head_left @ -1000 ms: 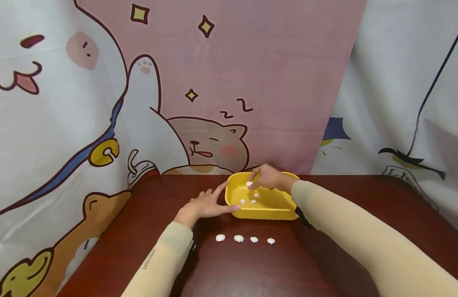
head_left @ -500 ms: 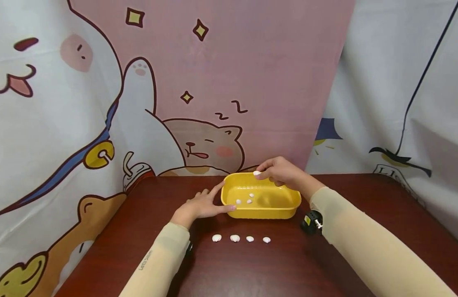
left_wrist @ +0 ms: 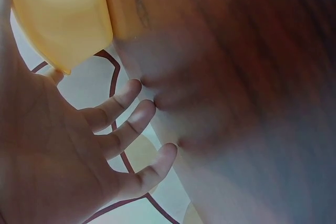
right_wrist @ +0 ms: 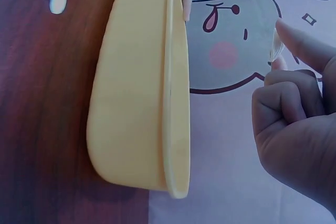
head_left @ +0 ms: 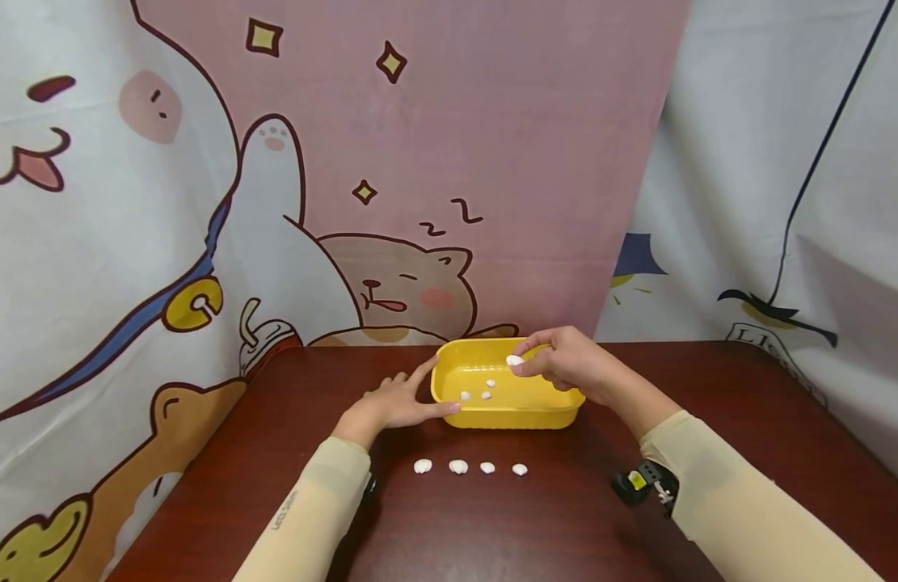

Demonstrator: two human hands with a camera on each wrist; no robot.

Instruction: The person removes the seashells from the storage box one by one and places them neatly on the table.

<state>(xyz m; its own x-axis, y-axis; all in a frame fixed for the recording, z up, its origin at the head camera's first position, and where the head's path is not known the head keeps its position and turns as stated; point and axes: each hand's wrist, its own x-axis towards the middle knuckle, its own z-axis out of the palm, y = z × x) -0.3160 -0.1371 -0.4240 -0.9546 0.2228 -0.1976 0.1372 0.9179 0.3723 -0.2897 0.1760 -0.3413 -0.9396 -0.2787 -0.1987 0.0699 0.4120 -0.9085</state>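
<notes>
A yellow plastic basin [head_left: 517,419] stands toward the back of the table. Between the thumb and forefinger of my right hand [head_left: 575,364] is a small white seashell [head_left: 514,360], pinched above the basin; the other fingers curl inward in the right wrist view. Three more white shells [head_left: 486,395] lie on the basin's floor, toward its left. My left hand [head_left: 398,402] rests spread at the basin's left end, thumb along the front rim and forefinger at the far left edge. In the left wrist view its other fingers [left_wrist: 128,129] reach down to the tabletop.
In front of the basin, several white shells [head_left: 458,466] form a row on the dark reddish-brown table [head_left: 449,525]. A cartoon-printed cloth [head_left: 550,162] hangs close behind the table. A black camera mount [head_left: 645,482] sits under the right wrist.
My right hand lifted a shell from inside the basin, then shifted a little right and slightly lower with it. The left hand stays at the basin's left end.
</notes>
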